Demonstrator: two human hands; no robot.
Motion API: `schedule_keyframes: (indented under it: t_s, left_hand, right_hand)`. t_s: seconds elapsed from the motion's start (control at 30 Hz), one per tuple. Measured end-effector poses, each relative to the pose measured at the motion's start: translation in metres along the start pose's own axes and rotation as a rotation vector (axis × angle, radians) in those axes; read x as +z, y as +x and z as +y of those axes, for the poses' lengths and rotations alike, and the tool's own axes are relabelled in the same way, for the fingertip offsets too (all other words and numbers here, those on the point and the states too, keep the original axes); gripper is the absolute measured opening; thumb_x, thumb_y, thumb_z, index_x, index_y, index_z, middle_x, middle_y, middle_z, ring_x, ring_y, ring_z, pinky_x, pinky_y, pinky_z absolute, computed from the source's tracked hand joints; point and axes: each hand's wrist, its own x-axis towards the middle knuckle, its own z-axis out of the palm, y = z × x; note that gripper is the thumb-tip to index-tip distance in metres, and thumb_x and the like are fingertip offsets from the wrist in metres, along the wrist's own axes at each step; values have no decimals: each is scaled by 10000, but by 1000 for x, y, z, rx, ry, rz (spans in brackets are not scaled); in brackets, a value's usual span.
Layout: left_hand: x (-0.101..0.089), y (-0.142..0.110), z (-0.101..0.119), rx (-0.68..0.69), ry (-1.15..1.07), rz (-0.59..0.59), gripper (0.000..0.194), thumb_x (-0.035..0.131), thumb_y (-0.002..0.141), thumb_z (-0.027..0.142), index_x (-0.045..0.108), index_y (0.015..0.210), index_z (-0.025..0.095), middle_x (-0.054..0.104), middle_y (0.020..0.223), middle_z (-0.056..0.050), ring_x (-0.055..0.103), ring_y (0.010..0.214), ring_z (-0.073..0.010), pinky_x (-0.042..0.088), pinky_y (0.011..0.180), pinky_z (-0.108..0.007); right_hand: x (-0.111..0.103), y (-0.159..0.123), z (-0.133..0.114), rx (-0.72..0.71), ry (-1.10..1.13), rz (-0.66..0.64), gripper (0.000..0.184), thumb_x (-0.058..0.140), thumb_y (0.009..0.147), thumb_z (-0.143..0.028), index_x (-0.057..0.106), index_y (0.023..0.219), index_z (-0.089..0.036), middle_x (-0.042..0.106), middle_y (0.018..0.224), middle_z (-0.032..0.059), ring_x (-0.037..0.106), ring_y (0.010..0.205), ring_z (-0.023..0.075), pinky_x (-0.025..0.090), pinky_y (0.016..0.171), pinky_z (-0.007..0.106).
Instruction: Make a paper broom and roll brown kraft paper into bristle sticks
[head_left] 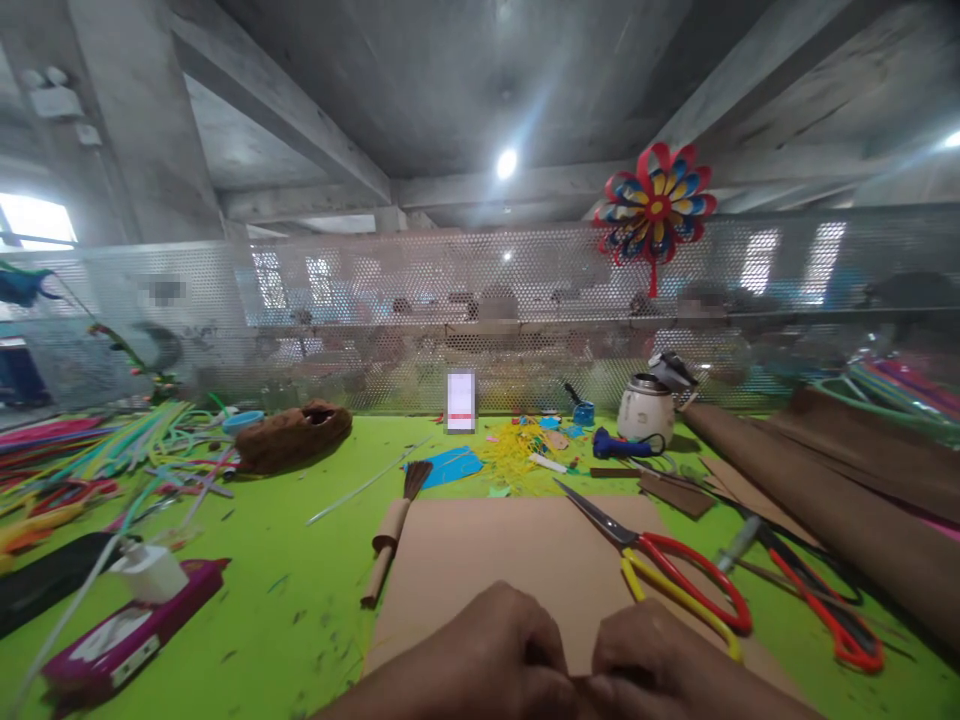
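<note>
My left hand (pixel 502 650) and my right hand (pixel 660 660) are close together at the bottom edge, above a tan sheet of card (pixel 480 550). Both have curled, closed fingers. A small brown edge shows between them, but what they pinch is mostly hidden. Large scissors (pixel 622 535) with one red and one yellow handle lie on the card by my right hand, blades pointing away to the left. Along the card's left edge rests a small brown paper brush shape (pixel 386 540) with a fringed end.
A second red-handled tool (pixel 825 600) lies at right, beside rolled brown material (pixel 810 510). Behind are blue paper (pixel 454 466), yellow shreds (pixel 517 455), a blue glue gun (pixel 626 443) and a white pot (pixel 645 408). A purple power strip (pixel 142 625) sits left.
</note>
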Motion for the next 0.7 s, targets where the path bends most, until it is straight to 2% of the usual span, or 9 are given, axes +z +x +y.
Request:
schedule_keyframes:
  t_s: [0.13, 0.23, 0.4, 0.53, 0.63, 0.7]
  left_hand:
    - [4, -2, -2, -64, -125, 3, 157, 532, 671, 254, 643, 716, 152, 519, 612, 22, 422, 501, -93, 275, 416, -211]
    - [7, -1, -2, -3, -143, 70, 152, 526, 691, 253, 629, 700, 142, 521, 621, 16, 428, 520, -94, 290, 442, -211]
    - [6, 4, -2, 2, -228, 17, 151, 524, 716, 263, 607, 699, 138, 482, 571, 26, 404, 508, -94, 244, 428, -213]
    - [1, 10, -6, -42, -317, -53, 164, 571, 706, 292, 612, 745, 138, 498, 578, 30, 408, 510, -91, 273, 450, -208]
    - [-3, 15, -9, 7, -312, -90, 155, 615, 675, 283, 605, 711, 133, 537, 617, 19, 448, 572, -100, 328, 515, -209]
    - [-4, 16, -9, 19, -302, -88, 147, 611, 674, 276, 599, 710, 134, 537, 618, 20, 453, 585, -102, 333, 530, -209]
  right_hand:
    - [-1, 3, -4, -11, 64, -7, 166, 566, 769, -202, 633, 635, -132, 552, 582, -9, 504, 598, 113, 295, 504, 205]
    - [-1, 1, -1, -19, 153, 14, 155, 543, 777, -166, 617, 643, -139, 528, 569, -26, 465, 570, 97, 280, 485, 204]
    - [-1, 3, 6, 91, 493, 3, 176, 581, 783, -212, 592, 628, -129, 469, 538, -38, 392, 546, 87, 276, 480, 208]
    - [3, 4, 12, 147, 640, -10, 197, 591, 784, -232, 565, 613, -138, 409, 482, -60, 329, 487, 76, 220, 443, 216]
    - [6, 4, 16, 164, 630, -17, 208, 566, 801, -240, 548, 616, -148, 383, 472, -68, 307, 456, 72, 196, 422, 218]
    - [4, 3, 17, 134, 477, 6, 233, 548, 820, -247, 547, 608, -150, 390, 482, -62, 326, 461, 75, 199, 421, 220]
